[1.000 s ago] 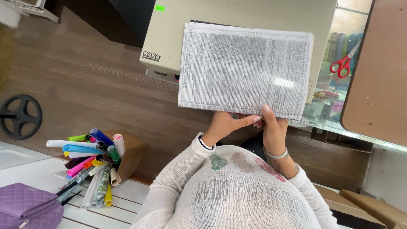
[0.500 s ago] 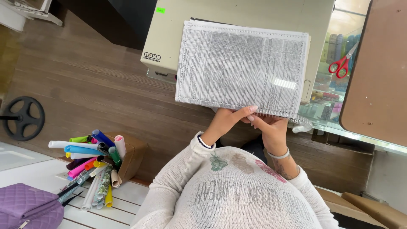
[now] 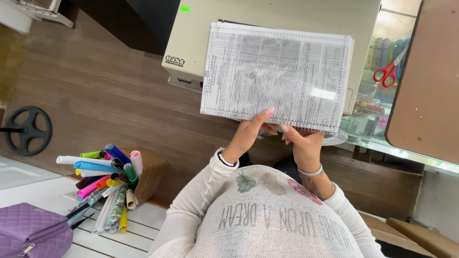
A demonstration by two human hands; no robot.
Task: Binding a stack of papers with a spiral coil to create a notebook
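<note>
I hold a stack of glossy sheets [image 3: 277, 76] covered in fine grey print, flat in front of me. My left hand [image 3: 249, 134] grips its lower edge, with the thumb lying on top of the sheets. My right hand [image 3: 304, 146], with a bracelet on the wrist, holds the same edge from below, its fingers curled under the stack. The stack hides much of a beige machine [image 3: 287, 13] behind it.
Red-handled scissors [image 3: 389, 71] lie on a glass shelf at the right, beside a brown board [image 3: 428, 81]. A brown box of coloured paper rolls [image 3: 112, 184], a purple quilted bag [image 3: 28, 234] and a black wheel [image 3: 27, 131] stand at the left on the wooden floor [image 3: 105, 95].
My right hand's fingers slid off the top of the sheets to under the lower edge. My left thumb came up onto the stack, which shifted slightly.
</note>
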